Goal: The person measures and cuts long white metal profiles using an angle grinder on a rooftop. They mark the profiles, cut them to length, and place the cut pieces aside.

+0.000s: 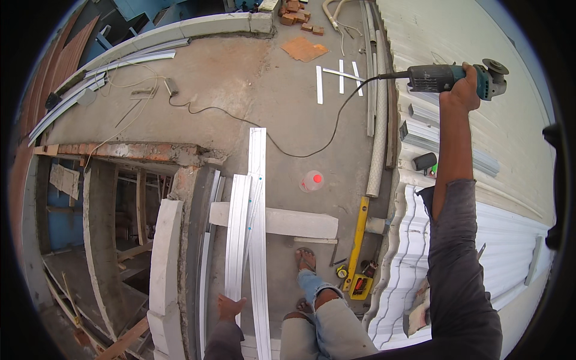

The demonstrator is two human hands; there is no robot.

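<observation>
My right hand (461,91) is stretched out to the far right, wrapped round a dark and teal angle grinder (437,78). Its disc (495,66) points away to the right, over the corrugated sheets. My left hand (230,307) is low, at the near end of a white metal channel (237,222), thumb to one side and fingers along the other edge. Beside that channel lies a longer white metal channel (258,198), the two touching at a slight angle. Both rest across a pale block (300,224).
A black cord (288,155) runs from the grinder across the concrete floor to a socket box (171,87). A yellow spirit level (358,234), a tape measure (342,271) and a clear bottle (312,181) are near my feet. At left is an open drop (120,240); at right, corrugated sheets (393,264).
</observation>
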